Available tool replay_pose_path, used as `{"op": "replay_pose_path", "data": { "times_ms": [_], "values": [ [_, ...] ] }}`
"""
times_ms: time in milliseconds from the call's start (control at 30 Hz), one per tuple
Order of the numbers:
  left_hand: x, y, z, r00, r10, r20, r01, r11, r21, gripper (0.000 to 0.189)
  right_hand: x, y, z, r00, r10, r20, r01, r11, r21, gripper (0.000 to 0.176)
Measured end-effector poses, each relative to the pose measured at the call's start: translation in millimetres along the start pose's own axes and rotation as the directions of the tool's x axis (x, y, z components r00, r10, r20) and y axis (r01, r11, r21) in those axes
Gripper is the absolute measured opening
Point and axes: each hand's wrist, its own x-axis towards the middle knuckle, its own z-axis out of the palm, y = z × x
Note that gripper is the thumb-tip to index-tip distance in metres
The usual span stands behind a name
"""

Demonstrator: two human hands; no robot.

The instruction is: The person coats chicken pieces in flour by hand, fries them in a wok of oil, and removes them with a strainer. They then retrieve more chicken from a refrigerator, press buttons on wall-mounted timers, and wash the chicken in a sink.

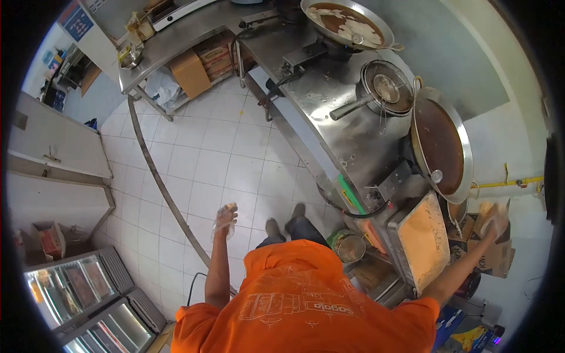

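My left hand (225,220), in a clear plastic glove, hangs over the tiled floor away from the counter. Its fingers are loosely bent and I see nothing in them. On the far right, my right hand (493,222), also gloved, is stretched out past the tray and beside the near wok. It is smeared by motion, so I cannot make out whether it holds anything. Below that arm lies a metal tray (445,226) with a layer of orange-tan powder or crumbs (422,241). The near wok (465,141) contains dark brown liquid.
A second wok (385,32) at the back holds brown liquid with pale pieces. Between the woks, a long-handled strainer (347,108) rests on the steel counter (312,112). A hose (159,182) crosses the floor. Cardboard boxes (497,253) stand right, and glass-topped cases (76,288) lower left.
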Motion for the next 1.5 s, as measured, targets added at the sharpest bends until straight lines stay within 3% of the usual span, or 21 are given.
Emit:
{"op": "replay_pose_path", "data": {
  "times_ms": [33,67,100,133,167,233,267,333,433,633,700,800,900,933,967,1000,1167,1267,1367,1433,1500],
  "values": [
    [-7.3,10.2,5.4,1.0,0.006,0.01,-0.006,1.0,-0.028,0.024,22.3,-66.6,-23.5,0.982,0.135,0.134,-0.13,0.99,-0.043,0.058],
    [-10.1,17.5,7.8,1.0,0.011,0.021,-0.01,0.998,-0.055,0.025,72.2,-26.0,30.6,1.0,-0.017,0.018,0.016,0.998,0.054,0.057],
    [-4.9,18.0,5.0,1.0,0.007,0.02,-0.007,0.999,-0.044,0.025,78.9,-114.3,-13.7,0.97,-0.026,0.242,0.0,0.995,0.104,0.052],
    [0.9,16.9,4.0,1.0,-0.015,0.016,0.016,0.997,-0.07,0.028,101.2,-141.5,2.3,0.975,-0.03,0.22,-0.01,0.984,0.177,0.045],
    [7.3,17.9,3.5,0.999,-0.036,0.013,0.037,0.995,-0.097,0.031,138.1,-152.4,31.8,0.93,-0.356,0.096,0.354,0.935,0.031,0.042],
    [10.3,31.7,3.8,0.998,-0.059,-0.019,0.058,0.995,-0.081,0.034,197.1,-200.0,81.9,0.803,-0.592,0.067,0.593,0.783,-0.19,0.037],
    [13.3,38.1,6.8,0.995,-0.083,-0.05,0.079,0.994,-0.073,0.036,191.2,-261.5,69.5,0.83,-0.558,-0.006,0.557,0.829,0.052,0.025],
    [26.0,47.6,7.2,0.995,-0.074,-0.066,0.066,0.992,-0.11,0.039,275.4,-272.2,181.8,0.706,-0.665,-0.245,0.662,0.742,-0.107,0.03],
    [29.3,66.1,6.7,0.99,-0.045,-0.132,0.023,0.986,-0.163,0.047,273.9,-431.3,200.1,0.779,-0.622,-0.082,0.627,0.771,0.112,0.031],
    [43.7,141.6,35.3,0.957,-0.112,-0.268,0.042,0.967,-0.252,0.054,243.0,-673.5,281.2,0.76,-0.648,0.049,0.542,0.674,0.502,0.039],
    [46.3,168.2,50.6,0.932,-0.105,-0.347,0.025,0.974,-0.226,0.039,280.8,-738.4,405.9,0.556,-0.817,0.153,0.793,0.577,0.197,0.044],
    [38.4,208.1,74.0,0.927,-0.068,-0.369,-0.014,0.976,-0.216,0.043,221.2,-791.7,321.8,0.531,-0.802,0.274,0.698,0.597,0.396,0.034],
    [49.7,220.8,82.2,0.922,-0.048,-0.384,-0.035,0.978,-0.205,0.043,213.4,-830.7,338.9,0.539,-0.775,0.331,0.663,0.632,0.401,0.037],
    [52.4,224.8,85.9,0.93,-0.066,-0.362,-0.01,0.979,-0.204,0.042,247.5,-857.1,362.0,0.129,-0.56,0.818,0.481,0.757,0.442,0.105],
    [55.5,229.9,88.5,0.937,-0.084,-0.339,0.015,0.98,-0.201,0.042,233.4,-855.8,358.9,0.337,-0.715,0.613,0.613,0.661,0.433,0.096],
    [62.1,232.5,89.2,0.939,-0.08,-0.335,0.018,0.983,-0.184,0.04,225.7,-853.0,355.0,0.401,-0.744,0.534,0.661,0.639,0.394,0.087],
    [95.9,264.1,97.3,0.967,0.028,-0.255,-0.033,0.999,-0.013,0.038,241.1,-847.7,341.3,0.476,-0.769,0.427,0.722,0.619,0.31,0.052],
    [124.7,293.0,109.2,0.98,-0.027,-0.196,0.019,0.999,-0.04,0.043,253.7,-830.8,331.5,0.515,-0.755,0.406,0.714,0.64,0.285,0.047],
    [159.7,327.2,133.8,0.985,0.064,-0.157,-0.055,0.997,0.059,0.037,274.7,-787.6,330.7,0.603,-0.744,0.288,0.626,0.665,0.407,0.04],
    [209.0,332.1,140.7,0.997,0.067,0.037,-0.064,0.996,-0.063,0.039,273.3,-737.6,340.0,0.659,-0.712,-0.243,0.73,0.53,0.431,0.037],
    [244.0,362.3,170.8,0.988,0.063,0.144,-0.069,0.997,0.037,0.035,236.4,-700.4,288.8,0.839,-0.541,-0.054,0.513,0.755,0.409,0.041]
  ]
}}
